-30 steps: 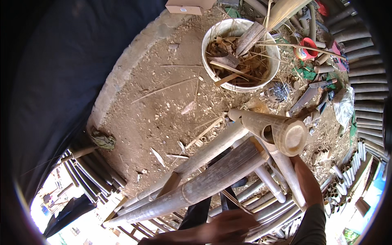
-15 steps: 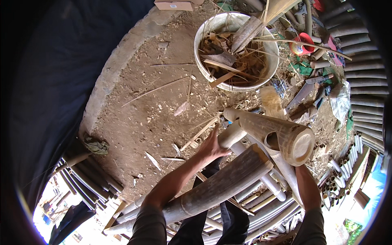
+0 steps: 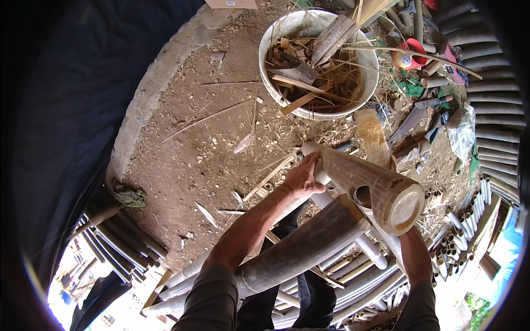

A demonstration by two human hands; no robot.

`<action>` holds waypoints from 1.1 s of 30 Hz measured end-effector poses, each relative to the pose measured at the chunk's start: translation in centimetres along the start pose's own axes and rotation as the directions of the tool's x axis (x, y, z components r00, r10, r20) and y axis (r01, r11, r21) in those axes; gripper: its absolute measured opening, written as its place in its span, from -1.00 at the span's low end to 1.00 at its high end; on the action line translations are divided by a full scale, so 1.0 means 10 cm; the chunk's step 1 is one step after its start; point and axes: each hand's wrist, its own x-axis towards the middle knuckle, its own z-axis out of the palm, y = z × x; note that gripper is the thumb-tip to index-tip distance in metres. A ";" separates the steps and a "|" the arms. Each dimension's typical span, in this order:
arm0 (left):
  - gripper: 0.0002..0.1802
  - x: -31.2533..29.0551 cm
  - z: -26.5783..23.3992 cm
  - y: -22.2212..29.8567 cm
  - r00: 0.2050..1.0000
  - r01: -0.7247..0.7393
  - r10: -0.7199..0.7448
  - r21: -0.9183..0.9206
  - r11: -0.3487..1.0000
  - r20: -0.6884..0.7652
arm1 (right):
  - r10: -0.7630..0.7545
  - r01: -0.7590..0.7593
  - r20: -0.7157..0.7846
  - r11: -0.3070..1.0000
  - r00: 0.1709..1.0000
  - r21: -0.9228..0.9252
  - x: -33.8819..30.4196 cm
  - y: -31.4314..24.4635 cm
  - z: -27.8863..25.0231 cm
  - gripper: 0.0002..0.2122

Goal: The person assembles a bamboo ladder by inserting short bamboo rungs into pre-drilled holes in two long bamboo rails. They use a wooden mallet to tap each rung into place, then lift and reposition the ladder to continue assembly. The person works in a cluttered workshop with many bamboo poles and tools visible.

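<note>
A thick, short bamboo section (image 3: 361, 171) with a round side hole and a pale end face lies slantwise before me. My left hand (image 3: 303, 176) is closed round a thinner bamboo pole at the section's far left end, thumb and fingers against the joint. Most of my right hand (image 3: 407, 234) is hidden under the section near its pale end; a bit of finger shows past its far edge, so it grips the section from below. Below them runs a large, dark bamboo pole (image 3: 292, 251) with an open cut end, passing under my left forearm.
A white bucket (image 3: 264, 71) of bamboo scraps stands beyond, with a red cup (image 3: 409, 54) to its right. A large knife (image 3: 411, 120) lies on the littered dirt ground. Stacked bamboo poles (image 3: 497, 110) line the right; more bamboo lies beneath my arms.
My left hand has slid up and right along the pole to the thick section. The section's pale end has dipped slightly toward me, and a bit of right finger shows beyond its far edge.
</note>
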 end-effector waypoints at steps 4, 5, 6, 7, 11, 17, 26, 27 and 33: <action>0.20 0.04 0.09 0.00 0.996 -0.036 0.035 -0.011 0.999 -0.077 | 0.000 0.001 -0.015 1.000 1.000 0.006 -0.12 0.05 -0.08 -0.02; 0.20 0.04 0.08 0.00 0.997 -0.040 0.038 -0.030 0.999 -0.072 | 0.003 -0.002 -0.017 1.000 1.000 0.009 -0.10 0.06 -0.07 -0.01; 0.20 0.04 0.06 -0.02 0.997 -0.043 0.040 -0.050 0.998 -0.068 | 0.001 0.000 -0.017 1.000 1.000 0.013 -0.10 0.07 -0.05 -0.01; 0.21 0.01 0.08 -0.09 0.997 -0.041 0.036 -0.076 0.996 -0.070 | -0.007 0.007 -0.005 1.000 1.000 0.018 -0.15 0.04 -0.03 -0.01; 0.20 -0.04 0.04 -0.20 0.999 -0.010 0.006 -0.067 0.998 -0.053 | -0.042 0.042 0.010 0.999 0.999 0.032 -0.09 0.00 -0.04 -0.01; 0.02 -0.72 -0.25 -0.15 0.996 0.072 -0.082 -0.269 0.961 -0.028 | -0.024 0.027 -0.031 0.996 0.999 0.084 -0.14 -0.07 -0.19 -0.01; -0.15 -1.63 -0.79 1.67 0.998 -0.035 0.016 -0.386 0.922 -0.053 | 0.342 -0.211 -0.102 0.759 0.934 0.616 -2.22 -1.39 -1.48 -0.11; -0.17 -1.49 -0.70 1.78 0.998 -0.044 0.028 -0.394 0.918 -0.048 | 0.288 -0.137 -0.115 0.724 0.951 0.676 -2.56 -1.44 -1.34 -0.11; -0.20 -1.23 -0.43 2.18 0.989 0.000 -0.041 -0.269 0.963 -0.145 | 0.099 -0.254 0.242 0.577 0.965 0.776 -3.65 -1.69 0.03 -0.05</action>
